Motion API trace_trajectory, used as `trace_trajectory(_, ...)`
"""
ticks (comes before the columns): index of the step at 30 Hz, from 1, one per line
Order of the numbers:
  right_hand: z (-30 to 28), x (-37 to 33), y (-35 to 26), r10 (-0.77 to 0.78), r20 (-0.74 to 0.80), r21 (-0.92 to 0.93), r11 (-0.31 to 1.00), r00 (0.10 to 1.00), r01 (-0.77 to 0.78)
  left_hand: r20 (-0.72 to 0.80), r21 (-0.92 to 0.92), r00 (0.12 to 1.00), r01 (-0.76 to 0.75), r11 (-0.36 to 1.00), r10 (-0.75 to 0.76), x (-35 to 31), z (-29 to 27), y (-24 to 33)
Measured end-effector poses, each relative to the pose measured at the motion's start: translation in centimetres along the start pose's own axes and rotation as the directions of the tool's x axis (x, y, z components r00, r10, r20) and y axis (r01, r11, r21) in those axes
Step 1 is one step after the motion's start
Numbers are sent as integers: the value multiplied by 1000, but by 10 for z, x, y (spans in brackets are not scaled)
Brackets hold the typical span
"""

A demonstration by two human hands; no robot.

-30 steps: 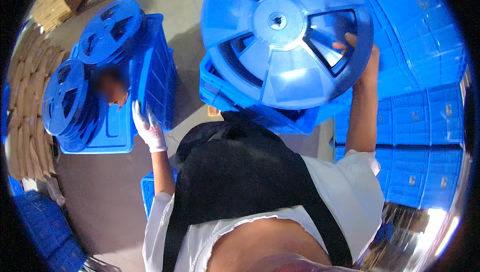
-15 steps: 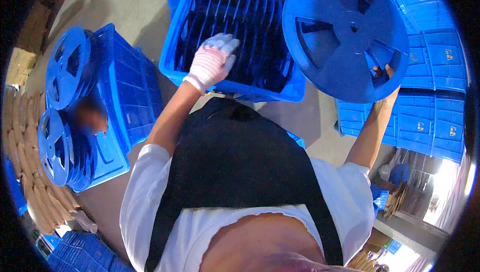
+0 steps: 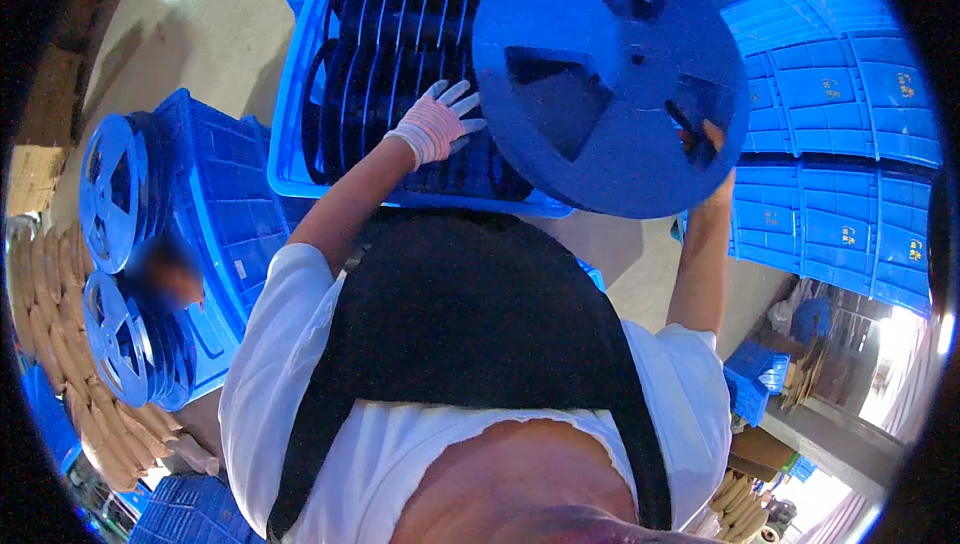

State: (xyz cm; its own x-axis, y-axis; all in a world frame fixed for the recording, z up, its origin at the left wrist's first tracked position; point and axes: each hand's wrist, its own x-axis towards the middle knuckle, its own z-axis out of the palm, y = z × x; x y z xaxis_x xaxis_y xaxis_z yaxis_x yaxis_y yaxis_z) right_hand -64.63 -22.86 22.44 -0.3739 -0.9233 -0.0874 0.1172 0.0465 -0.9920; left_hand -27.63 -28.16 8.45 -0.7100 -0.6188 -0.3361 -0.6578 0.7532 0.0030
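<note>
My right hand [image 3: 714,138] grips a large blue plastic reel flange [image 3: 625,149] through one of its cut-outs, near the rim. That round disc is held up flat toward me and covers the right part of a blue plastic bin [image 3: 283,129]. Inside the bin, several dark reel discs [image 3: 400,64] stand on edge in a row, with gaps between them. My left hand [image 3: 436,128], in a white and pink striped glove with grey fingers, is over the row with its fingers spread. Its fingertips reach close to the held flange's left edge; whether they touch it I cannot tell.
A second blue bin [image 3: 228,214] stands at the left, with stacked blue reel flanges [image 3: 110,184] and a blurred patch beside them. Stacked blue crates [image 3: 835,144] rise at the right. Brown sacks [image 3: 110,394] are piled at far left.
The held flange has moved left, further over the bin, with my right hand. My left hand's fingers have spread wider near the flange. The whole view has shifted a little.
</note>
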Motion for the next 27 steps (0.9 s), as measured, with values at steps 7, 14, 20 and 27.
trace_trajectory(7, 23, -5, 16, -26, -24, -293, 956, 999, 18, -314, -187, 945, 33, 982, -92, 3, 44, -9)
trace_trajectory(14, 24, 5, 19, -323, 89, -872, 432, 942, 230, -222, -228, 964, 95, 969, -147, 3, 33, -7)
trace_trajectory(20, 64, -17, 3, -389, 158, -964, 141, 907, 228, -218, -320, 958, 112, 941, -188, 11, 37, 0)
trace_trajectory(27, 148, -41, 8, -252, 173, -982, 31, 952, 186, -182, -329, 964, 127, 936, -194, 10, 32, 0)
